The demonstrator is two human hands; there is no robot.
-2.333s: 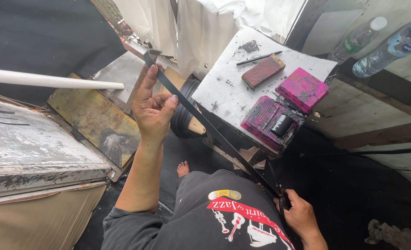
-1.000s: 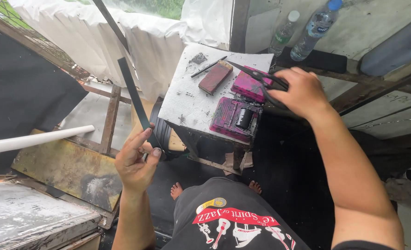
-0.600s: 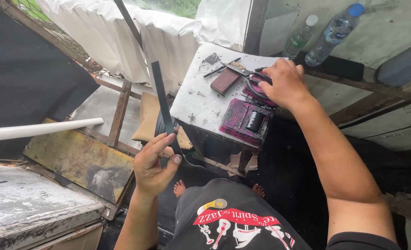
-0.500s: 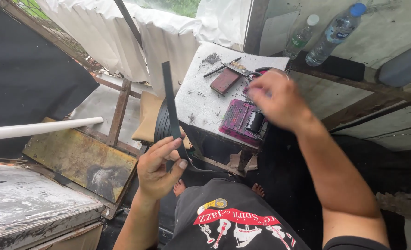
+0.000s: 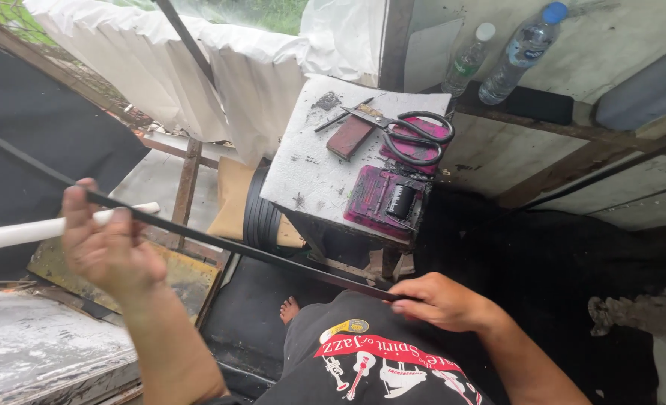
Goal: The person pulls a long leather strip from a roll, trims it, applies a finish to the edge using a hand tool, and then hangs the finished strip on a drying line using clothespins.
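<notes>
A long thin black strip [image 5: 228, 244] stretches across the view from the upper left down to my lap. My left hand [image 5: 104, 247] grips it at the left, raised and blurred. My right hand [image 5: 442, 301] pinches its lower end near my belly. Black-handled scissors [image 5: 408, 131] lie on a small white table [image 5: 310, 180], on top of a pink pad [image 5: 442, 127].
On the table also lie a brown block [image 5: 350, 138], a thin dark tool [image 5: 340, 118] and a pink-stained box holding a black roller [image 5: 387, 201]. Two plastic bottles [image 5: 517, 52] stand on a ledge behind. A white pipe [image 5: 18, 232] juts from the left. White cloth [image 5: 198, 60] hangs behind.
My right hand left the scissors on the table and came down to the strip's lower end. The left hand swung left, so the strip now lies stretched between both hands.
</notes>
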